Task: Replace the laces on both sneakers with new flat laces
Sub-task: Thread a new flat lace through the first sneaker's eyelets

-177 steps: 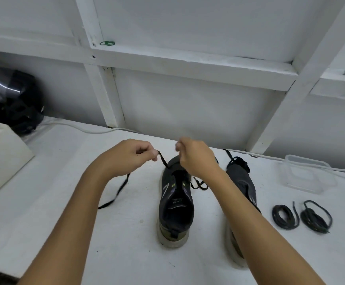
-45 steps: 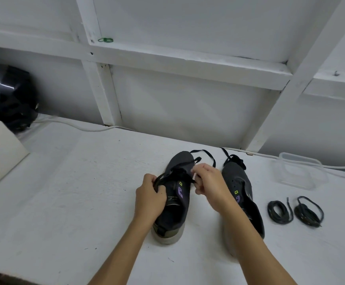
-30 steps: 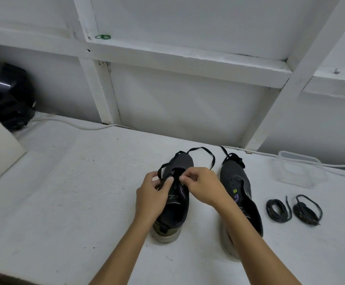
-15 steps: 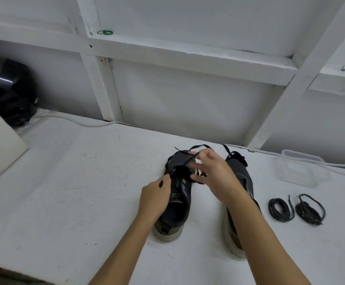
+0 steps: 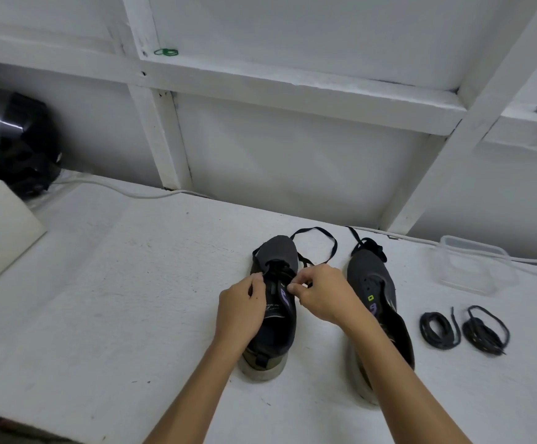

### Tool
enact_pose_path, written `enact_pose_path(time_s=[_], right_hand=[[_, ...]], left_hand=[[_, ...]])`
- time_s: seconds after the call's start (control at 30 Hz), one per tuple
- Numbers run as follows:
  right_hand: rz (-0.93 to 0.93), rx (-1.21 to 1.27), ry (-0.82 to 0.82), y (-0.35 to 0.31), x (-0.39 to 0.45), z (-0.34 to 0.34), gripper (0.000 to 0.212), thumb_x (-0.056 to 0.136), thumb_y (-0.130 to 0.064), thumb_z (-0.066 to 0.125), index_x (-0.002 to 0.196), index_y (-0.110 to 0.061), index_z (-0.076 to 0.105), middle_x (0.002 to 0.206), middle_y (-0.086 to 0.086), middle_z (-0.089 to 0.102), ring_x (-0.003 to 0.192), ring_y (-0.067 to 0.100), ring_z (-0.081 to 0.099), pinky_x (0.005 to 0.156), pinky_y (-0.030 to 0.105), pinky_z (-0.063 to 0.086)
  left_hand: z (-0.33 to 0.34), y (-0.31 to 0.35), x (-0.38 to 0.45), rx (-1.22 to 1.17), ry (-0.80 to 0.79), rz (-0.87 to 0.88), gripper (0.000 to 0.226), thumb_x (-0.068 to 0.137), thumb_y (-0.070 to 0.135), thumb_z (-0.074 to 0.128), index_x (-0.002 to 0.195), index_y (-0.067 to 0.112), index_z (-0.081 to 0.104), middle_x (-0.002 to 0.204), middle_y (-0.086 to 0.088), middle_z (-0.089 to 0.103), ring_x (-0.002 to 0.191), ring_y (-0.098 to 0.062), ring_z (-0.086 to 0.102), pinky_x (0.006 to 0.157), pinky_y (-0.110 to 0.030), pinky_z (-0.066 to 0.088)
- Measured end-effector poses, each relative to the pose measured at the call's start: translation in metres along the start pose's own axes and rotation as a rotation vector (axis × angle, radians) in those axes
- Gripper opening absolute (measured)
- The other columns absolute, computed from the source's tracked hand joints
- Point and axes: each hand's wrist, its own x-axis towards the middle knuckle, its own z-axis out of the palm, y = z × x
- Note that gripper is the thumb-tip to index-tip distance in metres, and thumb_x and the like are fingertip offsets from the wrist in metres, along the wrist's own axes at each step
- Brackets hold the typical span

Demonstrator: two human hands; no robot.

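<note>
At frame centre, your left hand (image 5: 240,310) is gripping the left edge of the left sneaker (image 5: 273,309), which is sitting on the worktop (image 5: 106,283). Your right hand (image 5: 321,294) is pinching the flat lace (image 5: 320,243) at an eyelet. Be keeping it untwisted and evening both ends as you are threading. Further right, the second sneaker (image 5: 380,302) is waiting beside two coiled laces (image 5: 462,328).

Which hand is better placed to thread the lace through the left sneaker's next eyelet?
Right hand: it pinches the lace beside the eyelets, while the left hand steadies the left sneaker.
</note>
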Motion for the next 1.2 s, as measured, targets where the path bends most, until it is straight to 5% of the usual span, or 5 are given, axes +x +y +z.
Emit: enact_pose_path(time_s=[0.37,0.77,0.93,1.07,1.2], right_hand=[[0.020,0.167,0.052,0.004,-0.006,0.018,0.013,0.099,-0.032,0.060,0.091,-0.026,0.067,0.088,-0.009,0.068,0.082,0.007,0.061,0.061,0.014,0.039],[0.019,0.273,0.057,0.012,-0.012,0.019,0.013,0.101,-0.031,0.059,0.092,-0.028,0.067,0.095,-0.014,0.069,0.090,0.000,0.062,0.068,0.011,0.040],[0.031,0.280,0.051,0.011,-0.013,0.017,0.012,0.101,-0.032,0.060,0.092,-0.029,0.067,0.096,-0.016,0.069,0.090,-0.003,0.061,0.070,0.013,0.041],[0.032,0.233,0.062,0.009,-0.011,0.014,0.013,0.100,-0.033,0.061,0.089,-0.030,0.068,0.089,-0.016,0.069,0.084,0.000,0.061,0.068,0.018,0.042],[0.016,0.185,0.103,0.005,-0.009,0.012,0.018,0.100,-0.033,0.060,0.083,-0.031,0.067,0.073,-0.016,0.064,0.071,-0.001,0.057,0.062,0.017,0.038]], left_hand=[[0.007,0.025,0.116,0.223,-0.178,-0.173,0.037,0.094,0.036,0.055,0.072,0.008,0.063,0.080,-0.007,0.066,0.090,-0.030,0.060,0.069,-0.032,0.044],[-0.010,0.018,0.068,-0.684,-0.276,-0.069,0.015,0.081,0.030,0.058,0.076,0.017,0.064,0.109,0.003,0.074,0.104,-0.009,0.066,0.083,-0.024,0.049],[-0.020,-0.029,0.043,-0.399,0.052,-0.254,0.016,0.091,0.034,0.059,0.096,0.023,0.069,0.101,0.001,0.072,0.095,-0.012,0.064,0.094,-0.047,0.054],[-0.019,-0.024,0.030,-0.179,0.007,-0.150,0.041,0.097,0.042,0.057,0.135,0.029,0.053,0.123,0.021,0.053,0.105,-0.004,0.054,0.090,-0.028,0.042],[-0.011,-0.007,0.015,-0.115,-0.153,-0.095,0.031,0.090,0.062,0.049,0.106,0.042,0.067,0.097,0.026,0.065,0.095,0.004,0.059,0.080,-0.024,0.044]])
